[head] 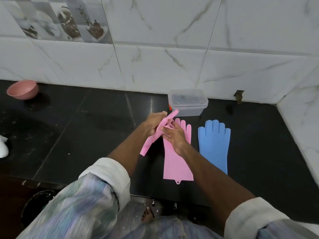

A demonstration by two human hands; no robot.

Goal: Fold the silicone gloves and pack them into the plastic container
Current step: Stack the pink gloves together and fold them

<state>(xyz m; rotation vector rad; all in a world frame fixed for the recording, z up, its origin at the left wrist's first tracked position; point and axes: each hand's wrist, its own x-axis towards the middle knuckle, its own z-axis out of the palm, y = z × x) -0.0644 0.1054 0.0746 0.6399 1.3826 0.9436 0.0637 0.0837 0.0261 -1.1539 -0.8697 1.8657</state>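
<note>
My left hand and my right hand both grip one pink silicone glove, lifted above the black counter with its cuff hanging down to the left. A second pink glove lies flat beneath my right hand, fingers pointing to the wall. To its right a blue glove lies flat the same way. The clear plastic container stands with its lid on just beyond the gloves, close to the wall.
A pink bowl sits at the far left by the tiled wall. Something white lies at the left edge. The counter's front edge runs below the gloves. A side wall closes the right.
</note>
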